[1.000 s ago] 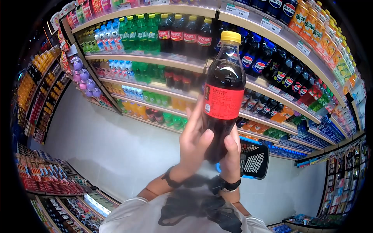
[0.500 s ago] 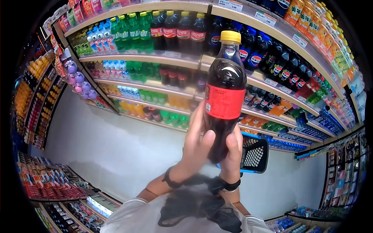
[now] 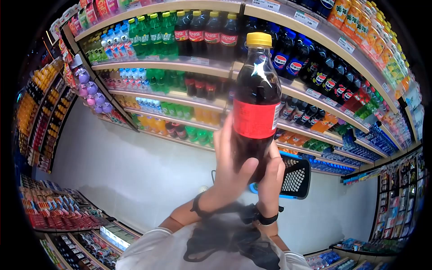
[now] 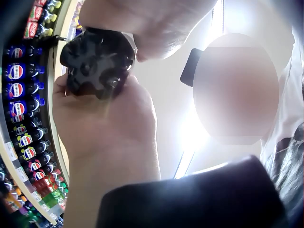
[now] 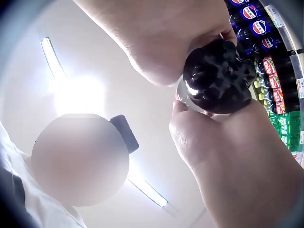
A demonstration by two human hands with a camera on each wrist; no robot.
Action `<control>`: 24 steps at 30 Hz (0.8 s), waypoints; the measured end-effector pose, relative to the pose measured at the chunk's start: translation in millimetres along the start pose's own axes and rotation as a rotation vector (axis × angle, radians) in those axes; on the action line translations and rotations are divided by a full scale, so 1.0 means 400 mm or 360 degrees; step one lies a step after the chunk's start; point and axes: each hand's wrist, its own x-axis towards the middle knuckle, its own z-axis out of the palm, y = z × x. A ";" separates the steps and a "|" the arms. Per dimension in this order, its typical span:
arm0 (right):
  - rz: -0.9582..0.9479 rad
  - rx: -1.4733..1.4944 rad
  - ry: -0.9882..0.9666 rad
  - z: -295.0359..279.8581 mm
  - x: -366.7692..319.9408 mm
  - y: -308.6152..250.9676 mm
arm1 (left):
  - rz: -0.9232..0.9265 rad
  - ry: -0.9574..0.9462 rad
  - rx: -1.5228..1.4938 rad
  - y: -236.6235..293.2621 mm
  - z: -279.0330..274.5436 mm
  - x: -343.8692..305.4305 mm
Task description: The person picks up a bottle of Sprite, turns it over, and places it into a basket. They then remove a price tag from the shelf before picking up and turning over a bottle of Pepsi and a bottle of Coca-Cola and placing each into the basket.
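A dark cola bottle (image 3: 255, 90) with a yellow cap and red label stands tilted up before the person in the head view. A barcode shows at the label's right edge. On the bottle's left side, the left hand (image 3: 229, 166) holds its lower part, thumb across the front. From the right, the right hand (image 3: 271, 180) grips the same lower part with fingers bent against it. Seen from below, the bottle's lobed dark base (image 4: 99, 61) sits between both palms in the left wrist view. The right wrist view shows that base (image 5: 218, 78) likewise.
Shelves of drinks curve ahead, with cola bottles (image 3: 204, 32), green soda bottles (image 3: 155, 33) and blue-capped Pepsi bottles (image 3: 288, 56). A black shopping basket (image 3: 295, 176) with blue trim is beyond the right hand. Pale floor (image 3: 112, 153) lies between the shelf rows.
The bottle has turned about its long axis, bringing a barcode into sight at the label's right edge, and shifted slightly left. The fingers and thumbs have shifted on its lower part.
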 end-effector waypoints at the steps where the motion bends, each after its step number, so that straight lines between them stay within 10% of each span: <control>1: -0.0061 0.0106 0.0048 0.003 -0.007 0.005 | -0.0014 -0.0022 -0.0013 0.009 0.002 0.000; 24: 0.0077 0.0280 -0.0365 0.011 0.022 0.003 | -0.0093 0.0177 0.0033 0.016 -0.021 -0.001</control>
